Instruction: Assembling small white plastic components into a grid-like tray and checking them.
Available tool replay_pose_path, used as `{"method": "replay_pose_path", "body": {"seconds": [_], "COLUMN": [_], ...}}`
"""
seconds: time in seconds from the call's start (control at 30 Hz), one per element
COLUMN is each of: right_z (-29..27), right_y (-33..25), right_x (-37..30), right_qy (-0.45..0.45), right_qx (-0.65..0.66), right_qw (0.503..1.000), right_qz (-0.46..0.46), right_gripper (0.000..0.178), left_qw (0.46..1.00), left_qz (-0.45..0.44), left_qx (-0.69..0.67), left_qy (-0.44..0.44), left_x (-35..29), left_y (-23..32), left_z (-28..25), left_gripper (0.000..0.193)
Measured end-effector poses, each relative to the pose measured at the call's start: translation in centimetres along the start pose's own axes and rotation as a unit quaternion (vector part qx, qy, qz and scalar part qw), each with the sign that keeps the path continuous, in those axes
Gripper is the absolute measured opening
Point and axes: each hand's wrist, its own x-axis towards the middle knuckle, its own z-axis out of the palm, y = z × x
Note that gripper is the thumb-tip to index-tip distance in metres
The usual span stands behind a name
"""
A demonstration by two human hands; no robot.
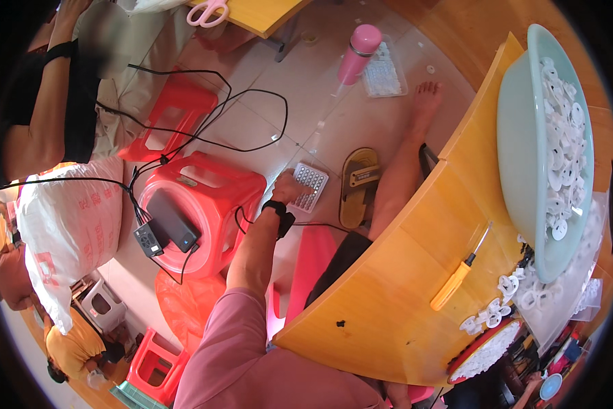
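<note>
My left hand (289,188) reaches down to the floor, fingers closed at the left edge of a small white tray (316,178) filled with rows of small grey round pieces. A black band with a dark device circles that wrist. At the bottom edge, below the yellow table (381,327), a small part of my right hand (396,394) shows; its fingers are hidden. A brown sandal (360,187) lies just right of the tray, beside a bare leg.
A red stool (201,178) left of my forearm carries a black box (172,219) and cables. A pink bottle (360,53) stands beyond the tray. On the table are a basin (514,143) of white plastic parts and a screwdriver (452,285). Other people sit at left.
</note>
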Motion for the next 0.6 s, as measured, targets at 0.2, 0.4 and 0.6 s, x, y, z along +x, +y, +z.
{"method": "replay_pose_path", "body": {"seconds": [0.2,0.4,0.6], "right_z": [0.0,0.1,0.2], "right_y": [0.2,0.2,0.4], "right_x": [-0.1,0.0,0.0], "right_qy": [0.001,-0.003,0.0], "right_qx": [-0.009,-0.017,-0.026], "right_qw": [1.0,1.0,1.0], "right_qz": [0.0,-0.005,-0.008], "right_gripper": [0.031,0.031,0.03], "left_qw": [1.0,0.992,0.999], "left_qz": [-0.007,0.001,0.001], "left_qx": [0.024,0.113,-0.042], "left_qy": [-0.012,0.059,0.001], "left_x": [-0.5,-0.9,-0.6], "left_y": [0.6,0.8,0.5], "left_z": [-0.1,0.2,0.3], "left_gripper": [0.097,0.085,0.076]}}
